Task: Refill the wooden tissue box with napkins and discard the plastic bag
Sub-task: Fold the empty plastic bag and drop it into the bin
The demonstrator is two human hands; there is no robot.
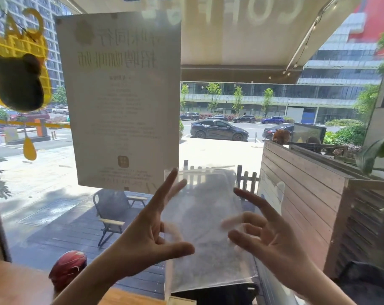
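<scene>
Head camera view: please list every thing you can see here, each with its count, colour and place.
clear plastic bag: one, transparent, held up between both hands, centre
white paper notice: one, white, stuck on the window, upper left
yellow window sticker with dark bear shape: one, yellow and dark brown, far left on the glass
folding chair: one, grey with pale wooden arms, outside on the deck
red helmet: one, red, lower left
wooden slatted planter: one, brown, right
dark cars: several, on the street
left hand: one, fingers spread, at the bag's left edge
right hand: one, fingers loosely curled, at the bag's right edge
</scene>
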